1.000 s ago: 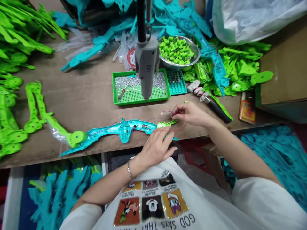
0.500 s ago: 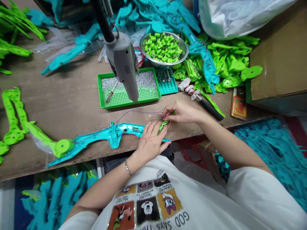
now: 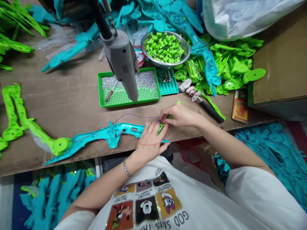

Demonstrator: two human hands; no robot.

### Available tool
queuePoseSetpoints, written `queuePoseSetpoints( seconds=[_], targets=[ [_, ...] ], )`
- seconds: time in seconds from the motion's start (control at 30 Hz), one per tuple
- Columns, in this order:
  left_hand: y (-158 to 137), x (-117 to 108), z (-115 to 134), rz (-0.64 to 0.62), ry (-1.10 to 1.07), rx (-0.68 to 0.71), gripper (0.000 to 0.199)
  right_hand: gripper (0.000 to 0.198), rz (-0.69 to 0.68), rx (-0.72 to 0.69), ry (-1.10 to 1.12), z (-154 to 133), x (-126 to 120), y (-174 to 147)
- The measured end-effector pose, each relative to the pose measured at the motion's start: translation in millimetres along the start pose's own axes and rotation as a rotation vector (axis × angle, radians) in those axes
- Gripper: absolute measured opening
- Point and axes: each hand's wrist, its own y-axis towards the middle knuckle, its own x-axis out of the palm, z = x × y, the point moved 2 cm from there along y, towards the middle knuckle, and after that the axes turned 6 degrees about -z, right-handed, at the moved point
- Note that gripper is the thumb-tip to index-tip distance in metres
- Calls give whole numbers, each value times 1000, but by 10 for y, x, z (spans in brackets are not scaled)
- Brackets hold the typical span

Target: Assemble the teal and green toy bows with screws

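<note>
A blue plastic toy bow half (image 3: 90, 138) lies open side up along the table's front edge, with thin wires and small metal parts inside. My left hand (image 3: 151, 138) is laid over its right end, fingers together, holding it down. Beside those fingertips, my right hand (image 3: 176, 115) is closed in a pinch on thin wires. A purple wire (image 3: 129, 114) arcs from the bow half to the pinch, and a red wire (image 3: 167, 131) loops down across my left hand. A small green piece (image 3: 161, 128) shows between the hands, partly covered. The pinching fingertips are partly hidden.
A grey electric screwdriver (image 3: 123, 64) hangs over a green tray (image 3: 129, 103) of screws. Behind are a metal bowl (image 3: 188, 52) of green caps and a blue tray (image 3: 171, 90). A black-handled tool (image 3: 211, 110) lies right. Green parts (image 3: 61, 145) touch the bow's left end.
My right hand has shifted slightly left and down, closer to my left fingertips. The red wire loop now hangs lower across my left hand. The bow half stays in place.
</note>
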Motion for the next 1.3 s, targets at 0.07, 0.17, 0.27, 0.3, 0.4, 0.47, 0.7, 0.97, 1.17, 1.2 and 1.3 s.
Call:
queuePoseSetpoints(
  seconds=[0.07,0.17,0.27,0.3,0.4,0.47,0.7,0.97,1.17,1.2,1.3],
  targets=[
    [13,1,3,-5,-8,-3,69,15,7,-10,21,19,-6,-6],
    [46,-29,11,-23,-21,3,71,20,18,-10,75,38,-34,-19],
    [87,-80,19,-64,-26,2,70,28,20,1,147,55,-51,-29],
    [101,-94,20,-75,-34,1,69,29,22,0,166,61,-47,-31],
    [128,-110,13,-92,-59,6,67,34,50,-21,223,81,-2,-49],
    [132,-105,-1,-92,-64,17,68,37,107,-61,270,89,48,-77],
    [88,-80,-58,-84,-3,68,74,21,331,-251,175,32,224,-263],
    [-241,-54,42,183,-92,201,49,24,338,-203,209,35,276,-290],
    [-629,-246,57,-107,-521,282,50,12,384,-95,200,41,248,-236],
    [-663,-333,27,-177,-598,270,50,9,397,-70,210,38,248,-228],
    [-700,-700,-54,-322,-904,307,38,8,404,-43,265,17,256,-205]
  ],
)
